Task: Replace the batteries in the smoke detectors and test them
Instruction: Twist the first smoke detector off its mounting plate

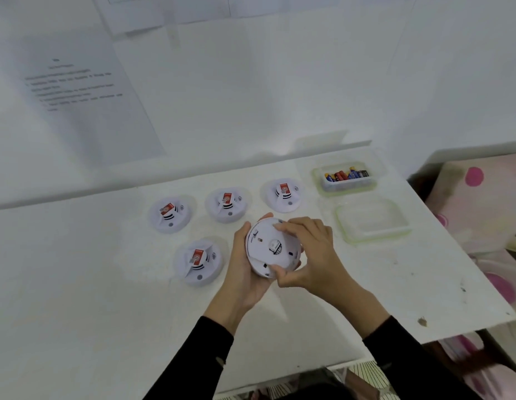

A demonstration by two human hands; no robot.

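I hold a round white smoke detector (268,246) above the table, its back side facing me. My left hand (245,267) cups it from below and the left. My right hand (306,255) grips its back plate, fingers on the top and thumb at the lower rim. Several more white detectors with red labels lie face up on the table: one at the near left (197,262) and three in a row behind, left (170,215), middle (226,204) and right (284,194).
A clear plastic tub of batteries (345,176) stands at the table's far right. An empty clear tub (372,222) sits just in front of it. The white table (106,298) ends at the right, beside pink-dotted fabric (476,197). A printed sheet (75,88) hangs on the wall.
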